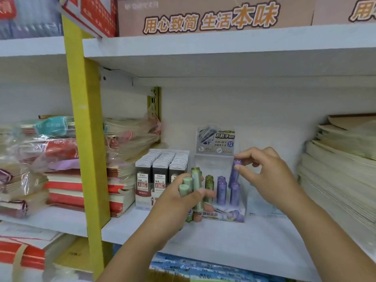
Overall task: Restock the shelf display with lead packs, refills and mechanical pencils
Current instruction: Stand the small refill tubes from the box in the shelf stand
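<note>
Pinching a purple tube (234,176), my right hand (270,180) lines it up over the display (241,215) near the shelf's (244,251) back edge; my left hand (175,202) grips spare green tubes (191,186), ready.

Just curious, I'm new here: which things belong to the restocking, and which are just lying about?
Job: green tubes, held by left hand; purple tube, pinched by right hand; clear display stand; lead packs.
Lying about: notebook stacks; red books; carton above.

Free shelf front (234,241) between notebook stacks (335,176)
</note>
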